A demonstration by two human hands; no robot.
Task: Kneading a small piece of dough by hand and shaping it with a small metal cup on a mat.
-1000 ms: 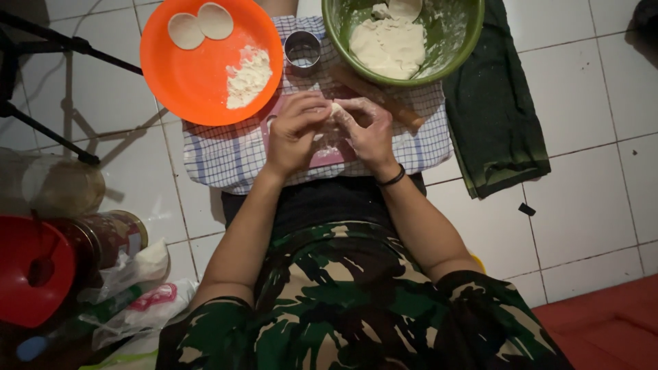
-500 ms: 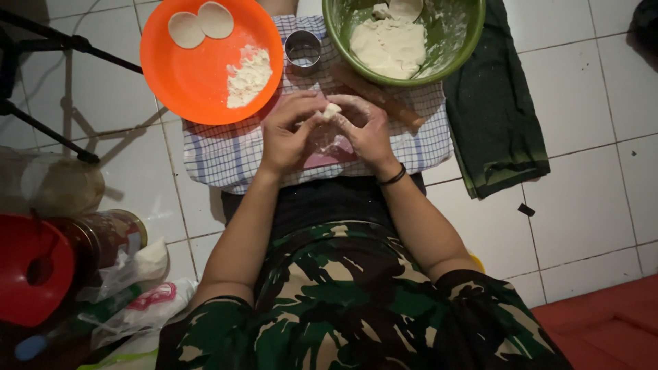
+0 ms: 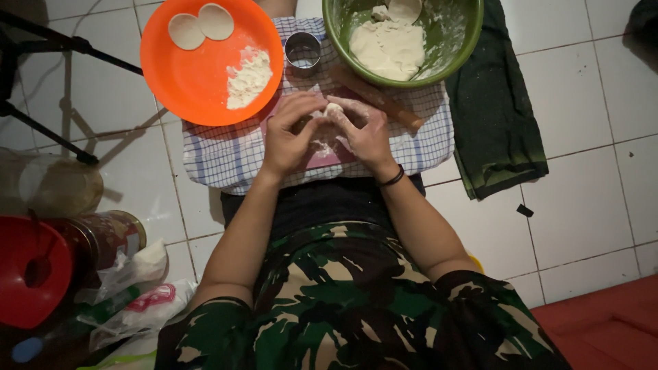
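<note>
Fingers (image 3: pixel 322 113) of both hands pinched on small dough piece (image 3: pixel 333 109) (floury), over pink board (image 3: pixel 322 159).

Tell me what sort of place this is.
Probably a home floor used for cooking. White floor tiles lie under a checked cloth, with a green bowl of dough and an orange plate of flour, while both hands shape dough.

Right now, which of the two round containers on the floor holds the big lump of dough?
The green bowl, right of the metal cup. The orange plate holds only two flat dough discs and loose flour.
</note>
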